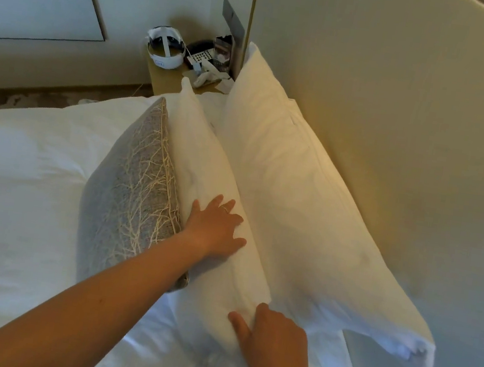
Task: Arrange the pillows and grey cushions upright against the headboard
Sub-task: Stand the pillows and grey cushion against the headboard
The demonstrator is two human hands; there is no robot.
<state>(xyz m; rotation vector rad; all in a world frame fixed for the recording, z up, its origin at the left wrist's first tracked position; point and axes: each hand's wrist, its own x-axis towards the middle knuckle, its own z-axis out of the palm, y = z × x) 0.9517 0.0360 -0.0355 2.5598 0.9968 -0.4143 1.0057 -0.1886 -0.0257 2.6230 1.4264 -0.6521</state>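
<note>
White front pillow (pixel 206 159) stands between grey cushion (pixel 131 186) and back pillow (pixel 292 171); my left hand (pixel 215 229) presses it flat-fingered, right hand (pixel 271 340) pinches its corner.

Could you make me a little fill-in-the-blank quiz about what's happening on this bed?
1. The back pillow leans against the ____.
2. The left hand presses on the front ____ pillow.
3. The grey cushion stands ____ of that pillow.
4. The right hand wears a ____ at its wrist.

Answers: headboard; white; left; bracelet

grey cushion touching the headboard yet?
No, the grey cushion stands on the outside, with two white pillows between it and the headboard.
</note>
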